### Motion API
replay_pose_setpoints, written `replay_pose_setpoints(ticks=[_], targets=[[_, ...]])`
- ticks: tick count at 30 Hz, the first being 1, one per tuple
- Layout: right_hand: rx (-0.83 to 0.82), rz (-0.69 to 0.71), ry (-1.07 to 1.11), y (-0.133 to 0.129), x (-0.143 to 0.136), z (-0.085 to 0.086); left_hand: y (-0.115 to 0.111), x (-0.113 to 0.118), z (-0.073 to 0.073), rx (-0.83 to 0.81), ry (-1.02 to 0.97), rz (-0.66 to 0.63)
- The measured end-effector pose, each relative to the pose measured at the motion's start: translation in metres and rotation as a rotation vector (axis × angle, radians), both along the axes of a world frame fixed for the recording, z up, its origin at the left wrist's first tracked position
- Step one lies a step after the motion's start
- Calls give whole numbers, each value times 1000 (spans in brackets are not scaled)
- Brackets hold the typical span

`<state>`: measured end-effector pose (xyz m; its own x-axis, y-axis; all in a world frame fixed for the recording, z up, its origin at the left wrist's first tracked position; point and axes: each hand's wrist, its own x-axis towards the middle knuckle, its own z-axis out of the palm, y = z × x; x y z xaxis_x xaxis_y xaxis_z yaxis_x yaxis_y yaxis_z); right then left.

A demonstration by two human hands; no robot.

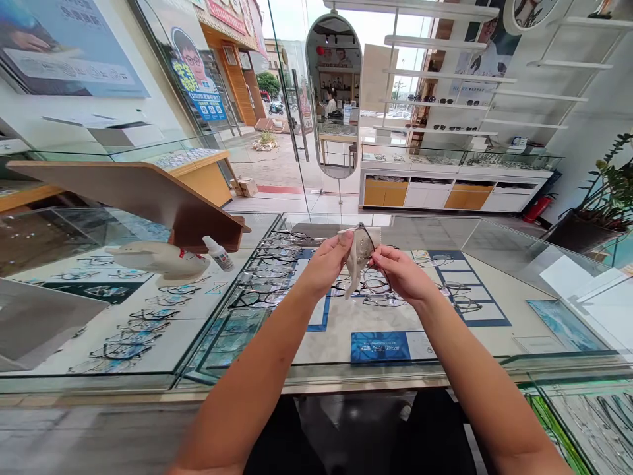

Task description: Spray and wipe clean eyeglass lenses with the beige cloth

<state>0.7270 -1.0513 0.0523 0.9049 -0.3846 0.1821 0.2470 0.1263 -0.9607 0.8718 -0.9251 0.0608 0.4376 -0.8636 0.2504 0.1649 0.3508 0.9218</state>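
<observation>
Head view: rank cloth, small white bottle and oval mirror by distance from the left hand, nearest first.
1. Cloth: pinched in the left hand itself.
2. Small white bottle: on the glass counter, off to the person's left.
3. Oval mirror: straight ahead, standing beyond the counter.

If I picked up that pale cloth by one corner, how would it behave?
The cloth would probably flop, since its lower end droops beside the left hand. It looks thin, so it's likely light for its size. With its soft folds, it seems unlikely to roll.
</observation>
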Motion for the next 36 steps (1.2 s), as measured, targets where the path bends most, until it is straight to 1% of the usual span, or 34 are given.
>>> replay_pose_setpoints(ticks=[4, 7, 11, 19, 23, 29, 32, 36], targets=[[39, 7, 18, 0, -2, 3, 2, 2, 2, 11, -15, -34], [42, -18, 16, -1, -1, 3, 3, 5, 5, 14, 3, -62], [45, -41, 26, -1, 0, 3, 6, 9, 7, 57, 34, -110], [77, -48, 24, -2, -1, 3, 7, 10, 6, 90, 44, -144], [121, -27, 10, -1, 2, 0, 2, 4, 2, 66, 34, -73], [195, 35, 10, 2, 7, -8, -4, -8, -3, 19, 4, 126], [175, 64, -5, 5, 8, -11, -5, -14, -4, -16, -31, 210], [99, 83, -24, 9, 8, -12, -5, -20, -4, -58, -39, 315]])
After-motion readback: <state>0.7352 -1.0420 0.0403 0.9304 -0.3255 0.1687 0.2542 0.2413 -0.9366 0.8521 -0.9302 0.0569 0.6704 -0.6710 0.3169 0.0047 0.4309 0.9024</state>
